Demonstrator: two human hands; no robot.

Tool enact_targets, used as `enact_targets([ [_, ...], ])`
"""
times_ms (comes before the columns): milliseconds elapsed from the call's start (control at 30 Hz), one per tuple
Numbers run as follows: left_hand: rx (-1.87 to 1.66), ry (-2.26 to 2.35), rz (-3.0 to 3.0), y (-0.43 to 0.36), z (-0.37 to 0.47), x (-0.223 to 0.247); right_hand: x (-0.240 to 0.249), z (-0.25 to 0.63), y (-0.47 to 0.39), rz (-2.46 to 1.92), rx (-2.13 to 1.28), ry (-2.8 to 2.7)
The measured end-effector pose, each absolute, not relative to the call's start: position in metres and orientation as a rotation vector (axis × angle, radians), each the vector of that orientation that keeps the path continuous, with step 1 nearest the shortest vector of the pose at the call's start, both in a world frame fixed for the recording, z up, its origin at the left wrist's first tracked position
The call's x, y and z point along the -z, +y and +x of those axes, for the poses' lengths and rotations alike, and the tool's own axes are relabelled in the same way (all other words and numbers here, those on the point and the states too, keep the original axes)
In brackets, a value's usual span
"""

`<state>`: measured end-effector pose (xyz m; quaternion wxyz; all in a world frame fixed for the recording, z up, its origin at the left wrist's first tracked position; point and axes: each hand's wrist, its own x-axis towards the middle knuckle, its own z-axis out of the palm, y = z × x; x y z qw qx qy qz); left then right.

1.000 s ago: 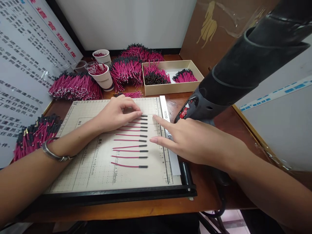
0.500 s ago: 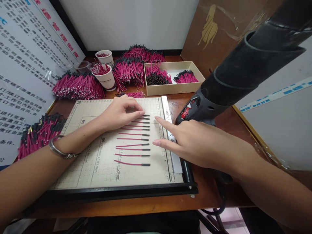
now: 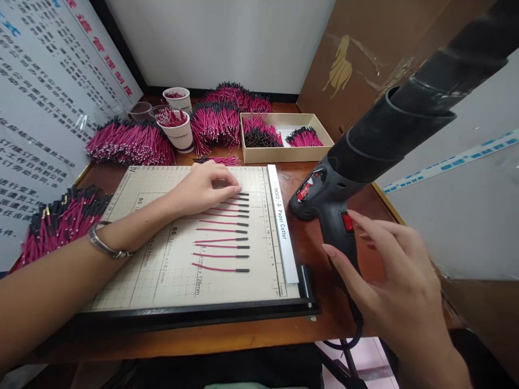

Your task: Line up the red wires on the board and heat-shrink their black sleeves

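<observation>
A row of thin red wires (image 3: 219,231) lies on the gridded paper cutter board (image 3: 162,292), each with a black sleeve at its right end. At the far end of the row, my left hand (image 3: 205,188) rests on the board, thumb and forefinger pinched at the last wire (image 3: 244,194); its black end sticks out past the thumb. My right hand (image 3: 399,270) holds nothing, thumb and fingers parted around the handle of a black heat gun (image 3: 338,216). Its fingertips are close to the red switch (image 3: 347,221); whether they touch is unclear.
Behind the board are heaped red wires (image 3: 214,124), paper cups (image 3: 178,135) of wires and a shallow box (image 3: 284,155) with more bundles. Another pile (image 3: 68,221) is at the left. The gun's wide black tube (image 3: 377,140) slants up right; its cord hangs at the table's front edge.
My right hand has moved right, from beside the wires to the heat gun's handle, its fingers now parted around it. My left hand has stayed at the far wire. The view has shifted slightly.
</observation>
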<state>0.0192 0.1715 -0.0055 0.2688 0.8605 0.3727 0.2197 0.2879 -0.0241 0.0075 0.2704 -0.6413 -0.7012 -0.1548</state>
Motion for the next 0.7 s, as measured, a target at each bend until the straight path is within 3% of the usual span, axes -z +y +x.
enact_targets([
  [333, -0.584, 1.045, 2.345, 0.172, 0.017, 0.008, 0.022, 0.286, -0.041, -2.0, 0.017, -1.71],
  [700, -0.546, 1.068, 2.328, 0.173, 0.016, 0.008, 0.021, 0.284, -0.04, -2.016, 0.046, -1.755],
])
